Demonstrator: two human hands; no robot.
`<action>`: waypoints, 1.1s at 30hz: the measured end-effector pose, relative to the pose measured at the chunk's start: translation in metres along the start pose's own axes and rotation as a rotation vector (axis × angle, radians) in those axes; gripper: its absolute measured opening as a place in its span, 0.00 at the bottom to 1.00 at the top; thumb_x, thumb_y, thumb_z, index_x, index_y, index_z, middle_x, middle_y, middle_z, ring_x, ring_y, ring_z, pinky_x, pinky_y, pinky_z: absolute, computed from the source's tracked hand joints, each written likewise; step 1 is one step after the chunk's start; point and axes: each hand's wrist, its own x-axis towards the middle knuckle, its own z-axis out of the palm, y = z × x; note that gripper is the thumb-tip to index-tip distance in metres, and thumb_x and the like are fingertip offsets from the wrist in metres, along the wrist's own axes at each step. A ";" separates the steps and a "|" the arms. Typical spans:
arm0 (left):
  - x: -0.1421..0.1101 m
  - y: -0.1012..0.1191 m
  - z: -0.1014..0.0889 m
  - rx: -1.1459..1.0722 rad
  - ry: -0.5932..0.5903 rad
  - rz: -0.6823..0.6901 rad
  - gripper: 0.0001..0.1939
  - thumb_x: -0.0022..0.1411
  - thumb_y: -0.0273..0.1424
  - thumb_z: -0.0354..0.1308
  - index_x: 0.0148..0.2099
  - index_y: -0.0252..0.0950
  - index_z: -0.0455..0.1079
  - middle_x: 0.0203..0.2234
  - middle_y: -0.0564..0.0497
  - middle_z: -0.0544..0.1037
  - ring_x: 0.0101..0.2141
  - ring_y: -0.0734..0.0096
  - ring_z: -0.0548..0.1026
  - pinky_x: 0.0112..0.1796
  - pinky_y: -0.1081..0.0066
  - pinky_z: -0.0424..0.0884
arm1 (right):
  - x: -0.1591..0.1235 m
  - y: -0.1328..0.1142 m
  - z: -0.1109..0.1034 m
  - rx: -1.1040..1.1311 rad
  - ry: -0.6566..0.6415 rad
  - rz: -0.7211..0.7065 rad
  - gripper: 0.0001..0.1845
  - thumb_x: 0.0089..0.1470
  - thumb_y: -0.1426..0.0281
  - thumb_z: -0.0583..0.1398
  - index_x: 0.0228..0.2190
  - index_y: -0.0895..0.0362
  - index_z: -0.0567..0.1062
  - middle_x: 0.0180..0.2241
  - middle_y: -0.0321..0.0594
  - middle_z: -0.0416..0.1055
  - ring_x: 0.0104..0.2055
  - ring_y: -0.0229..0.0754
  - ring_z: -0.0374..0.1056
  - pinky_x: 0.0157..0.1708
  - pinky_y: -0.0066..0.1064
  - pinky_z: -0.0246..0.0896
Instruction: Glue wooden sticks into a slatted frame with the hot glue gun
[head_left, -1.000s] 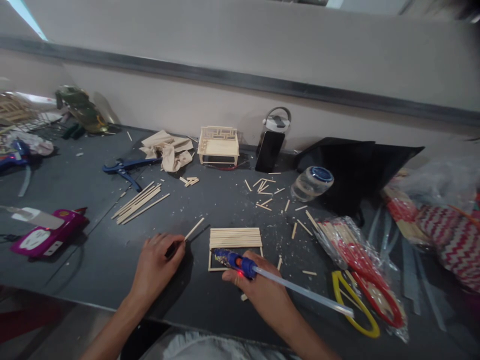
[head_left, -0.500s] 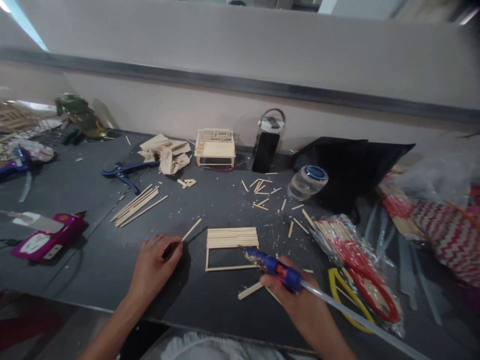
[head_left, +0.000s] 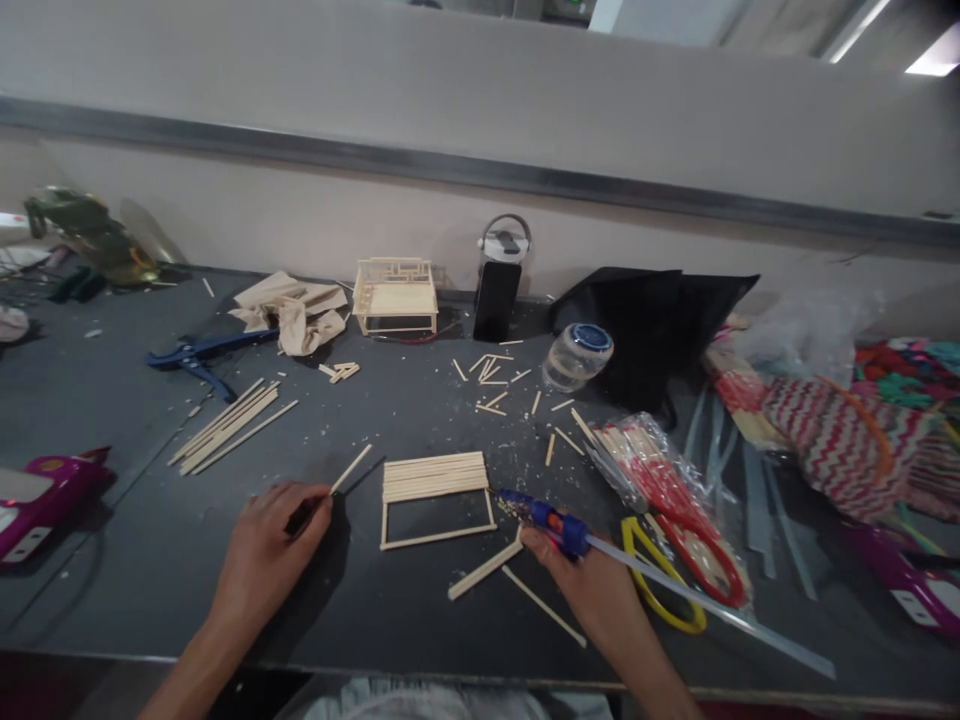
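My right hand (head_left: 581, 575) is closed around a blue glue gun (head_left: 551, 525), with a long clear glue stick (head_left: 697, 605) sticking out of its back. The gun's nozzle is at the right side of a small frame of wooden sticks (head_left: 435, 478), whose upper part is covered by sticks laid side by side and whose lower part is open. Left of the frame, my left hand (head_left: 277, 540) pinches one thin wooden stick (head_left: 351, 468), which points up and to the right. More sticks (head_left: 486, 570) lie between the frame and my right hand.
A small stick-built model (head_left: 397, 298) stands by the wall near a phone (head_left: 495, 300). Blue cutters (head_left: 199, 358) and a stick pile (head_left: 232, 425) are at left. A jar (head_left: 577, 358), yellow-handled scissors (head_left: 660, 585) and a bagged stick pack (head_left: 652, 470) are at right.
My view has turned right, so the table's things appear further left. The glue gun's nozzle has moved from over the frame's middle bar to its right side. My left hand still pinches the stick.
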 end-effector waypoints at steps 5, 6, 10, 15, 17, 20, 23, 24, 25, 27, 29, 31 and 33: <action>0.000 0.002 0.000 -0.005 -0.008 -0.018 0.12 0.61 0.42 0.51 0.35 0.43 0.73 0.31 0.51 0.79 0.34 0.61 0.76 0.36 0.63 0.67 | 0.001 0.000 0.000 0.000 0.017 0.001 0.19 0.51 0.51 0.59 0.28 0.53 0.75 0.29 0.41 0.79 0.35 0.52 0.74 0.35 0.37 0.67; 0.001 0.002 -0.001 -0.006 -0.010 -0.019 0.12 0.60 0.42 0.51 0.35 0.43 0.73 0.31 0.51 0.80 0.33 0.61 0.76 0.36 0.63 0.67 | 0.001 0.000 0.000 0.006 0.017 0.001 0.19 0.50 0.51 0.59 0.28 0.53 0.76 0.29 0.41 0.79 0.35 0.51 0.74 0.34 0.37 0.67; 0.002 0.005 -0.001 -0.010 -0.016 -0.029 0.13 0.60 0.42 0.50 0.35 0.43 0.73 0.31 0.51 0.80 0.34 0.61 0.76 0.36 0.64 0.68 | 0.000 0.000 0.000 0.004 0.034 -0.027 0.19 0.50 0.51 0.59 0.25 0.53 0.76 0.25 0.39 0.78 0.31 0.50 0.73 0.31 0.36 0.67; 0.002 0.004 -0.001 -0.009 -0.011 -0.027 0.14 0.60 0.43 0.50 0.35 0.43 0.73 0.30 0.51 0.80 0.33 0.62 0.76 0.35 0.64 0.68 | 0.000 0.000 0.000 0.013 0.024 -0.029 0.19 0.50 0.50 0.59 0.26 0.53 0.75 0.26 0.39 0.78 0.31 0.49 0.74 0.31 0.35 0.68; 0.002 0.003 0.000 -0.001 -0.007 -0.024 0.14 0.60 0.43 0.50 0.34 0.43 0.73 0.30 0.51 0.80 0.32 0.61 0.76 0.35 0.63 0.68 | 0.000 0.000 0.000 0.013 0.016 -0.019 0.19 0.51 0.50 0.59 0.27 0.52 0.75 0.26 0.39 0.78 0.32 0.49 0.74 0.32 0.35 0.68; 0.002 0.002 0.000 0.004 -0.015 -0.026 0.13 0.60 0.42 0.51 0.35 0.43 0.73 0.30 0.51 0.80 0.33 0.61 0.76 0.35 0.63 0.67 | 0.000 0.000 0.000 0.017 0.008 -0.014 0.19 0.51 0.50 0.58 0.27 0.52 0.75 0.28 0.39 0.78 0.33 0.49 0.74 0.33 0.36 0.68; 0.001 0.003 0.000 -0.010 -0.019 -0.031 0.13 0.60 0.42 0.51 0.35 0.43 0.73 0.31 0.51 0.79 0.33 0.61 0.76 0.34 0.64 0.68 | 0.000 0.000 0.000 0.014 0.004 -0.007 0.19 0.51 0.50 0.58 0.27 0.53 0.75 0.28 0.40 0.79 0.33 0.50 0.74 0.33 0.37 0.68; 0.001 0.003 -0.001 -0.014 -0.017 -0.032 0.13 0.60 0.42 0.51 0.35 0.43 0.73 0.31 0.51 0.79 0.33 0.61 0.76 0.34 0.64 0.68 | 0.000 -0.001 0.000 0.013 0.006 -0.003 0.18 0.51 0.50 0.58 0.27 0.52 0.75 0.29 0.40 0.79 0.34 0.50 0.74 0.33 0.37 0.68; 0.001 0.004 -0.001 -0.015 -0.015 -0.032 0.13 0.60 0.41 0.51 0.35 0.43 0.73 0.31 0.51 0.79 0.33 0.61 0.76 0.34 0.64 0.68 | 0.000 -0.001 0.000 0.014 0.007 0.000 0.18 0.51 0.51 0.58 0.27 0.52 0.75 0.29 0.40 0.79 0.34 0.51 0.75 0.34 0.37 0.68; 0.001 0.004 0.000 -0.019 -0.016 -0.032 0.12 0.60 0.41 0.51 0.35 0.42 0.73 0.30 0.51 0.79 0.33 0.61 0.76 0.35 0.63 0.68 | 0.000 -0.002 0.000 0.011 0.007 0.001 0.18 0.51 0.51 0.58 0.28 0.52 0.75 0.30 0.40 0.79 0.36 0.51 0.75 0.34 0.38 0.68; 0.001 0.003 0.000 -0.023 -0.017 -0.031 0.12 0.60 0.41 0.51 0.35 0.43 0.73 0.30 0.51 0.79 0.33 0.61 0.76 0.36 0.63 0.67 | 0.000 -0.002 -0.001 0.006 0.002 0.000 0.18 0.51 0.51 0.58 0.29 0.52 0.75 0.31 0.40 0.80 0.37 0.52 0.75 0.35 0.38 0.68; 0.001 0.003 0.000 -0.020 -0.015 -0.027 0.12 0.60 0.41 0.51 0.35 0.43 0.73 0.31 0.51 0.79 0.33 0.61 0.76 0.36 0.63 0.67 | 0.000 -0.001 -0.001 -0.003 0.003 0.005 0.18 0.51 0.51 0.58 0.29 0.52 0.76 0.31 0.41 0.80 0.38 0.52 0.75 0.35 0.38 0.68; 0.001 0.002 0.000 -0.011 -0.014 -0.016 0.12 0.60 0.41 0.51 0.35 0.43 0.73 0.31 0.51 0.79 0.33 0.61 0.76 0.36 0.62 0.67 | 0.000 -0.001 -0.001 -0.003 0.006 0.011 0.19 0.51 0.50 0.58 0.29 0.53 0.76 0.31 0.41 0.80 0.38 0.52 0.75 0.35 0.38 0.68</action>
